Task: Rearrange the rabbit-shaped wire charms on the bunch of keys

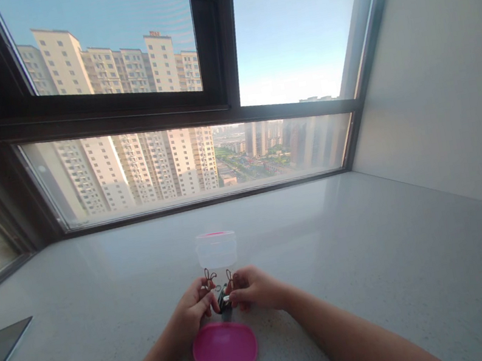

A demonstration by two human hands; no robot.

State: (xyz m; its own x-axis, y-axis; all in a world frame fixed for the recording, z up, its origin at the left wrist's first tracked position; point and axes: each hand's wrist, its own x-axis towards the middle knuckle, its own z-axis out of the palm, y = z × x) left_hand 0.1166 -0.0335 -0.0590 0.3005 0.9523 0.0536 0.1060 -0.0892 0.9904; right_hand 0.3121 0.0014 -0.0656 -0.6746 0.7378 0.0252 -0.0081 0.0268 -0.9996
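Note:
My left hand (199,303) is closed, its fingertips pinching a small brown looped piece (210,277) that looks like bent wire or thin cord. A similar brown looped piece (230,278) stands up from the closed fingers of my right hand (250,288). Between the two hands lies a small cluster of dark and shiny pieces (224,299), partly hidden by my fingers; their kind is unclear. Just beyond the hands stands a clear plastic box (217,251). A pink oblong lid (225,348) lies on the surface close to me, below the hands.
The pale speckled counter (351,260) runs to a dark-framed window (231,96) at the back. At the left edge lies a flat dark tablet-like object (4,352). A plain wall (451,83) bounds the right side. Something dark shows in the lower right corner.

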